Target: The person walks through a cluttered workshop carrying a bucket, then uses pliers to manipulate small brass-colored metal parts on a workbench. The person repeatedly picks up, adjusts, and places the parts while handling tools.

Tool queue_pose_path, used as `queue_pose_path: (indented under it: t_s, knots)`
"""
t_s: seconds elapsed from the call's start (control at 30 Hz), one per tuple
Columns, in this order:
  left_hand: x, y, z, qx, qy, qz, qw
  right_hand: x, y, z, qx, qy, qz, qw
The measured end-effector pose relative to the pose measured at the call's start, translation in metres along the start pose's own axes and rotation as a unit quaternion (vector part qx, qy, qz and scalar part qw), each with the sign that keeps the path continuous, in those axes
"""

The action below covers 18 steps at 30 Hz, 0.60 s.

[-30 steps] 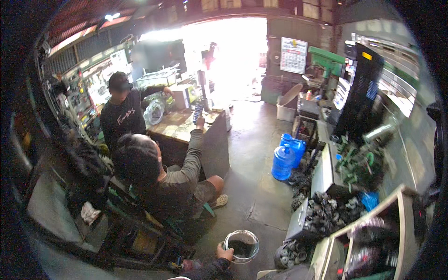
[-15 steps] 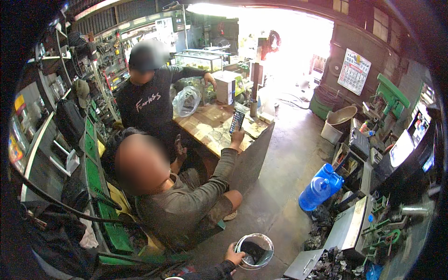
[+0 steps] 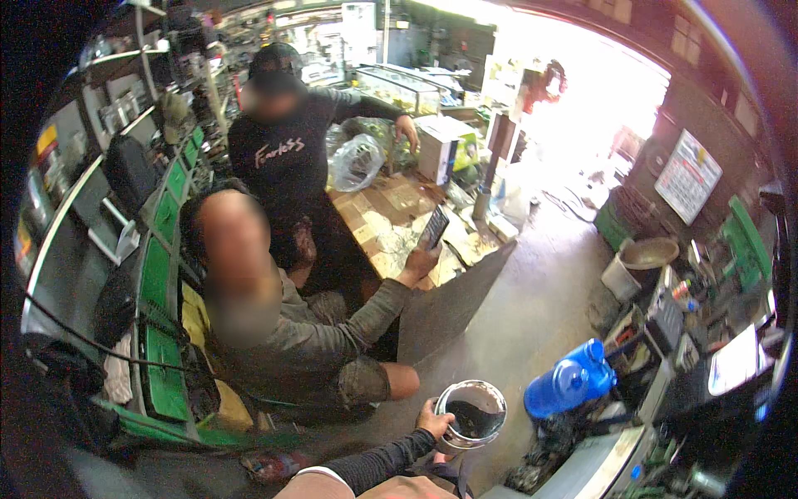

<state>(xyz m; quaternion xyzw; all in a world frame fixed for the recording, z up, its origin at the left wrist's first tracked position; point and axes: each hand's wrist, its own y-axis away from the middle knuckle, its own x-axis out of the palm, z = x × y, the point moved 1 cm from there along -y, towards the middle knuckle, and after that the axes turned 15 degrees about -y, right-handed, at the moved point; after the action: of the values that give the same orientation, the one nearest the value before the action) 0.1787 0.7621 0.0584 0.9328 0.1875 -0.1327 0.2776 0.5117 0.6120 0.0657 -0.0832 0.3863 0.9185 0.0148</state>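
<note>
My left hand (image 3: 434, 421), at the end of a dark sleeve, is closed on the left rim of a round, light-coloured bucket (image 3: 502, 416). The bucket hangs over the floor at the lower middle. Something dark lies in its bottom, too shadowed to make out. My right hand does not show. Just left of the bucket, a seated person in a grey-brown shirt (image 3: 291, 349) holds up a dark phone (image 3: 434, 228).
Behind the seated person, another person in a black shirt (image 3: 278, 158) leans by a wooden table (image 3: 374, 216). A blue water jug (image 3: 569, 384) stands to the right of the bucket. Green metal drawers (image 3: 166, 378) line the left, and a cluttered bench (image 3: 611, 466) runs along the right.
The bucket, in my left hand, now sits higher and farther right in the picture. More of my sleeve shows. My view has tilted and shifted. The seated person's phone is held lower.
</note>
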Motion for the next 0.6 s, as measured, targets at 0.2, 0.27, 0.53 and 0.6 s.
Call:
queue_pose_path:
  t_s: [0.2,0.27,0.53,0.6]
  knots:
    - [0.094,-0.052,-0.097,0.040,0.018,0.000,0.999,-0.131,-0.111,-0.007,0.050,0.140,0.023,0.989]
    - [0.103,-0.051,-0.131,0.074,0.024,-0.021,0.997,-0.198,-0.157,-0.007,0.019,0.209,0.019,0.978]
    - [0.175,-0.145,-0.158,0.072,0.075,-0.046,0.993,-0.156,-0.251,0.281,-0.189,-0.006,0.095,0.977]
    - [0.186,-0.165,-0.203,0.018,0.043,0.045,0.998,-0.143,-0.255,0.337,-0.104,-0.071,0.103,0.987]
